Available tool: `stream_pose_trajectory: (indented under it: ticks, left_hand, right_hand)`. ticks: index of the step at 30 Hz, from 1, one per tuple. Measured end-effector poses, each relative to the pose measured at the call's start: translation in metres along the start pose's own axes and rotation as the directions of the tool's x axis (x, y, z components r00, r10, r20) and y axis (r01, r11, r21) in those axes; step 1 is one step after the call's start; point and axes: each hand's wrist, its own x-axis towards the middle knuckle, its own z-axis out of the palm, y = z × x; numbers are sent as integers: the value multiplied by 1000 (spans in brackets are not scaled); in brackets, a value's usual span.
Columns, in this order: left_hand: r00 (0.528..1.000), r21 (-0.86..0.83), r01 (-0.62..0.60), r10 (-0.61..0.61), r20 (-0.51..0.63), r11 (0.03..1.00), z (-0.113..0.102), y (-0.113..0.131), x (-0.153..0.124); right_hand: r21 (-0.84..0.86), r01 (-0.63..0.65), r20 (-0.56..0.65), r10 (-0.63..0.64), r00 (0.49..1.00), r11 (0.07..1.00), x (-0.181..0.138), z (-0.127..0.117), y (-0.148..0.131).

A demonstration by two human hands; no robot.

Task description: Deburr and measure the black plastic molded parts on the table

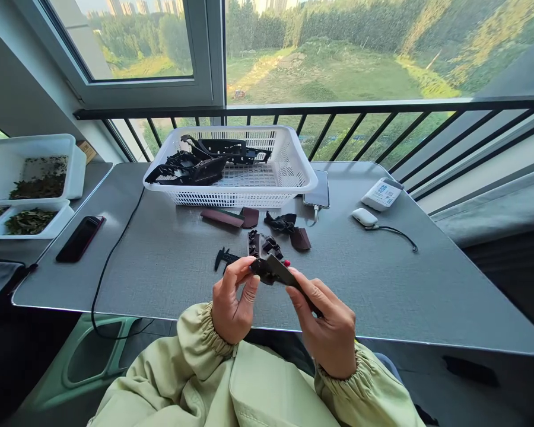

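Note:
My right hand (331, 323) is closed round the near end of a long flat dark strip (285, 274), tilted up above the table. My left hand (237, 299) pinches a small black plastic part (258, 268) at the strip's far end, with thumb and fingertips. I cannot tell whether the part and the strip are joined. Just beyond my hands lie several small black plastic pieces (272, 247) and a black caliper (225, 257), partly hidden by my left hand. A small red tip (287, 263) shows behind the strip.
A white plastic basket (231, 197) with black parts (200, 166) stands at the back. Near it are maroon pieces (222, 217) and black crumpled material (280, 222). A phone (80, 238) and a cable (111, 255) lie left; a white box (381, 194) is right.

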Motion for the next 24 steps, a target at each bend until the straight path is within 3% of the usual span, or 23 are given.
stream_pose_trajectory:
  ticks: [6, 12, 17, 20, 24]
  left_hand:
    - [982, -184, 93, -120, -145, 979, 6, 4, 5]
    - [940, -363, 117, -221, -261, 924, 9, 0, 9]
    - [949, -488, 175, -279, -147, 855, 5, -7, 7]
    - [964, -449, 200, -256, -66, 871, 3, -6, 5]
    - [987, -343, 122, -149, -54, 931, 2, -1, 5]
  right_hand:
    - [172, -256, 93, 243, 966, 951, -3, -3, 5]
    - [390, -431, 210, 377, 902, 814, -9, 7, 6]
    - [515, -417, 204, 365, 908, 749, -9, 6, 9]
    - [524, -412, 246, 331, 911, 746, -9, 2, 10]
    - [469, -473, 351, 333, 875, 746, -9, -3, 10]
